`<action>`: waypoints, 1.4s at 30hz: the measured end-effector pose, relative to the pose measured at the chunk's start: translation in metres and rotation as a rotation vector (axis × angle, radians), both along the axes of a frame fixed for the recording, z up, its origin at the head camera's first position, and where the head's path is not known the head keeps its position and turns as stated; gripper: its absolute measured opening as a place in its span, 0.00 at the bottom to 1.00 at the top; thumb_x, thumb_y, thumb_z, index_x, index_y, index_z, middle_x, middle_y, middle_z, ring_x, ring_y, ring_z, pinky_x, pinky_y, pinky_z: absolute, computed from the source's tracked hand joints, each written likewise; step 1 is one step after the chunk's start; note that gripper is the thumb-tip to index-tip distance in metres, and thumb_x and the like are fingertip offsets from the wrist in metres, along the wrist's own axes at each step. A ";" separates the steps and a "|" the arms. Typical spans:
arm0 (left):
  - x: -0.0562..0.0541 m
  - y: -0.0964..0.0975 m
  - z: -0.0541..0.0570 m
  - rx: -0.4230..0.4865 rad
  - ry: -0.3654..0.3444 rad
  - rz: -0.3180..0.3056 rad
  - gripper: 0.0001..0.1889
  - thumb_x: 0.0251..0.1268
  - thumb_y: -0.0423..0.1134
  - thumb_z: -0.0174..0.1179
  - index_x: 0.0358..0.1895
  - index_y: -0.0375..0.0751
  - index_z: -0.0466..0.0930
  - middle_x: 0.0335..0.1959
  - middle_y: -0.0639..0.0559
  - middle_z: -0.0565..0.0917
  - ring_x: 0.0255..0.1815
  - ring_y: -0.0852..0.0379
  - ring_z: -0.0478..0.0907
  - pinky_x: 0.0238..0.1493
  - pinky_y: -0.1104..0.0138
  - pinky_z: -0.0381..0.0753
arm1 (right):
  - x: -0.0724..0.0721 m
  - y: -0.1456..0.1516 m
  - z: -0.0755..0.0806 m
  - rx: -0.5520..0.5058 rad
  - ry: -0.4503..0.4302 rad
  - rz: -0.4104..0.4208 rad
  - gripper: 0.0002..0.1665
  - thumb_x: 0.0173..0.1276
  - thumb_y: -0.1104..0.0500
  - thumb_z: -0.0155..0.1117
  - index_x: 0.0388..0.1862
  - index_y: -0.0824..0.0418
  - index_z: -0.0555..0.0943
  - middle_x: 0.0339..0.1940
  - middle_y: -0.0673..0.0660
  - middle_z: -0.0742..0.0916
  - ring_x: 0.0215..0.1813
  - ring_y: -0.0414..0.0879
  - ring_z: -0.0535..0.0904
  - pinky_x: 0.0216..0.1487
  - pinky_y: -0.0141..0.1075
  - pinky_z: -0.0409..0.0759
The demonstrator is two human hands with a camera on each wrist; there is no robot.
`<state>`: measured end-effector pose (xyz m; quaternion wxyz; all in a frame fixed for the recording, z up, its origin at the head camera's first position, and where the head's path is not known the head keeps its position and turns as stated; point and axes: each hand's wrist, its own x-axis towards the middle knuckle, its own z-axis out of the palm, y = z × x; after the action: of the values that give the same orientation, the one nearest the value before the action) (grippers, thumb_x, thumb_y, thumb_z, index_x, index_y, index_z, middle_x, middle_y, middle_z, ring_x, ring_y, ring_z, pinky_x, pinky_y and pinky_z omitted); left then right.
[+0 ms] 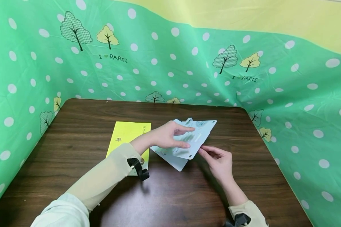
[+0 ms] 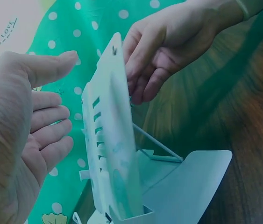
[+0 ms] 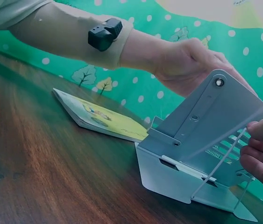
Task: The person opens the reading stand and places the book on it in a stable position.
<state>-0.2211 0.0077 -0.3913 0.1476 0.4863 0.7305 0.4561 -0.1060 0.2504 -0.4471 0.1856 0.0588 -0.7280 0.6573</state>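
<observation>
A pale blue metal book stand is on the table, its back panel tilted up from a flat base. My left hand is before the panel's front face, thumb and fingers spread; the left wrist view shows a gap between this hand and the panel. Behind the panel, my right hand pinches the thin wire support near its upper end with thumb and fingers. This wire slants down to the base.
Left of the stand lies a yellow book, partly under my left forearm. The brown wooden table is bordered by a green dotted curtain at the back and sides. A black wrist camera sits on my left wrist.
</observation>
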 end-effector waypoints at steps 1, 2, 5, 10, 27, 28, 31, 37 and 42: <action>-0.001 0.000 0.001 -0.006 -0.001 0.005 0.35 0.70 0.45 0.73 0.75 0.34 0.73 0.75 0.46 0.75 0.73 0.49 0.74 0.71 0.65 0.72 | 0.001 0.000 0.001 -0.006 0.002 -0.002 0.08 0.62 0.78 0.76 0.41 0.76 0.90 0.37 0.64 0.92 0.38 0.43 0.91 0.39 0.32 0.87; -0.003 0.000 0.002 -0.014 -0.003 0.011 0.35 0.71 0.45 0.73 0.75 0.35 0.74 0.75 0.47 0.74 0.73 0.48 0.75 0.71 0.65 0.72 | 0.003 0.000 0.001 -0.008 0.004 -0.007 0.08 0.62 0.77 0.76 0.41 0.76 0.90 0.37 0.65 0.92 0.37 0.44 0.91 0.39 0.32 0.87; -0.007 0.002 0.005 -0.032 0.004 0.022 0.34 0.72 0.46 0.72 0.75 0.35 0.74 0.76 0.46 0.74 0.72 0.44 0.75 0.70 0.65 0.73 | 0.007 -0.001 0.002 -0.035 0.006 -0.008 0.08 0.62 0.77 0.77 0.41 0.77 0.89 0.37 0.67 0.92 0.38 0.45 0.91 0.40 0.32 0.88; -0.016 0.004 0.009 -0.070 0.029 0.050 0.33 0.74 0.47 0.69 0.75 0.36 0.74 0.75 0.46 0.74 0.72 0.46 0.75 0.70 0.65 0.73 | 0.012 -0.001 0.003 -0.079 0.000 0.015 0.10 0.61 0.79 0.75 0.42 0.80 0.87 0.38 0.69 0.91 0.40 0.49 0.92 0.42 0.35 0.88; -0.046 0.028 0.022 -0.163 0.078 0.050 0.26 0.80 0.40 0.62 0.75 0.36 0.74 0.72 0.45 0.78 0.72 0.55 0.75 0.68 0.70 0.73 | 0.031 -0.011 0.010 -0.147 0.015 0.156 0.18 0.56 0.86 0.73 0.47 0.87 0.82 0.40 0.74 0.90 0.44 0.53 0.92 0.48 0.42 0.88; -0.048 0.030 0.022 -0.175 0.072 0.053 0.26 0.81 0.40 0.62 0.76 0.37 0.73 0.72 0.46 0.78 0.72 0.55 0.75 0.68 0.70 0.73 | 0.032 -0.012 0.010 -0.152 0.017 0.168 0.19 0.55 0.86 0.73 0.47 0.87 0.82 0.41 0.76 0.89 0.44 0.53 0.91 0.48 0.43 0.88; -0.055 0.035 0.022 -0.207 0.058 0.060 0.25 0.82 0.39 0.61 0.76 0.36 0.73 0.73 0.46 0.77 0.72 0.57 0.75 0.68 0.70 0.73 | 0.035 -0.015 0.011 -0.153 0.005 0.186 0.20 0.55 0.86 0.73 0.48 0.87 0.82 0.42 0.78 0.88 0.44 0.54 0.91 0.48 0.45 0.88; -0.070 0.049 0.017 -0.251 0.065 0.059 0.24 0.84 0.38 0.57 0.77 0.35 0.71 0.73 0.46 0.77 0.73 0.56 0.74 0.69 0.70 0.72 | 0.040 -0.021 0.013 -0.124 -0.023 0.171 0.22 0.54 0.84 0.76 0.49 0.85 0.83 0.42 0.76 0.89 0.43 0.57 0.92 0.48 0.48 0.88; -0.080 0.061 0.014 -0.286 0.069 0.064 0.23 0.85 0.38 0.55 0.76 0.35 0.72 0.74 0.46 0.77 0.74 0.57 0.73 0.70 0.71 0.71 | 0.043 -0.030 0.015 -0.098 -0.022 0.114 0.20 0.53 0.81 0.80 0.46 0.80 0.86 0.41 0.72 0.90 0.40 0.57 0.92 0.46 0.48 0.88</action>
<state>-0.3009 0.0689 -0.3774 0.1755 0.4520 0.8079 0.3350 -0.0628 0.2206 -0.4321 0.1424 0.0836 -0.6925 0.7022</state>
